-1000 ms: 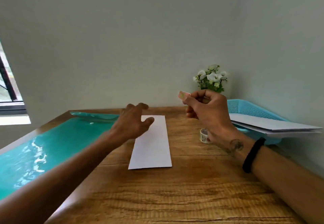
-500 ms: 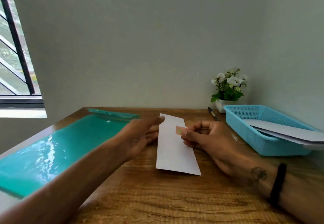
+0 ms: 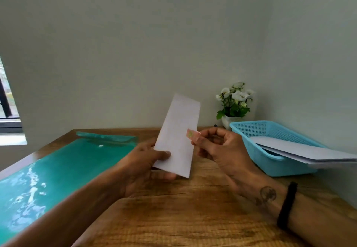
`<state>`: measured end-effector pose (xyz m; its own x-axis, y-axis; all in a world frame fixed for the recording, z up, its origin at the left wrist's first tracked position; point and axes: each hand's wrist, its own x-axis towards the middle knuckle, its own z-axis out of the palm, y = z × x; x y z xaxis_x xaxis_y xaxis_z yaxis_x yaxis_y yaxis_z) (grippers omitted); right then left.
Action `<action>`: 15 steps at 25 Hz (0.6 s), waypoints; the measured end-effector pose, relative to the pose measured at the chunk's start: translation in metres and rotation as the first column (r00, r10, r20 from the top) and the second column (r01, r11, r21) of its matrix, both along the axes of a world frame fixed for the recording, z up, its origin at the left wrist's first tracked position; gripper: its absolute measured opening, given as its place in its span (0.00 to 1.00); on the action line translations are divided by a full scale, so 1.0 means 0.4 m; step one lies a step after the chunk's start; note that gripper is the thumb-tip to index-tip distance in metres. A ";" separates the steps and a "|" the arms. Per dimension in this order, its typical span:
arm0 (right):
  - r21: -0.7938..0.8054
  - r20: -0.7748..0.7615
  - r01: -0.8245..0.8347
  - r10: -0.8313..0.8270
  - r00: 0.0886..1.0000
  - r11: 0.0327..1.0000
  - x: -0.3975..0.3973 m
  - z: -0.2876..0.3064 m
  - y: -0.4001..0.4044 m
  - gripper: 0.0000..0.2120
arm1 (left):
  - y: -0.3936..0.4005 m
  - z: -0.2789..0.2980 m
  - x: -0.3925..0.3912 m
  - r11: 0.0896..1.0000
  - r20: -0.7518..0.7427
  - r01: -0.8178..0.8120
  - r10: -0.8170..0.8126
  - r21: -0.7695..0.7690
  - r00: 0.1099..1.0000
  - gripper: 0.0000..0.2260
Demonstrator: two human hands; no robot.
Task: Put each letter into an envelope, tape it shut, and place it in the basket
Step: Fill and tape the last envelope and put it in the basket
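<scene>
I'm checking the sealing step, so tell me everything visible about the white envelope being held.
The white envelope is a long, plain paper rectangle with no visible marks, and its flap cannot be made out. It is lifted off the wooden table, tilted with its far end up. The left hand grips its lower left edge, thumb on the face. The right hand pinches a small pinkish piece of tape at its right edge.
</scene>
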<state>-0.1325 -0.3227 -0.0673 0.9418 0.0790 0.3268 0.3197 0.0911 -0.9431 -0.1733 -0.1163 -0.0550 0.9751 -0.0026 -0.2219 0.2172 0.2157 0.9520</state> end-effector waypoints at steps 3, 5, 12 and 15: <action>-0.053 0.059 0.036 -0.033 0.998 0.998 -0.004 -0.002 -0.003 0.08 | 0.006 -0.005 0.010 0.980 0.126 -0.108 0.130 -0.167 0.983 0.13; -0.118 0.103 0.076 -0.064 0.993 0.990 -0.008 -0.003 -0.002 0.07 | 0.002 -0.008 0.013 0.960 0.189 -0.130 0.180 -0.249 0.965 0.14; -0.244 0.259 0.153 -0.087 0.962 0.958 -0.016 0.002 -0.002 0.08 | -0.015 -0.023 0.008 0.994 0.408 -0.077 0.100 -0.073 0.907 0.18; -0.287 0.260 0.165 -0.089 0.962 0.944 -0.021 0.000 0.003 0.10 | -0.030 -0.031 0.007 0.997 0.413 -0.051 0.072 -0.061 0.908 0.18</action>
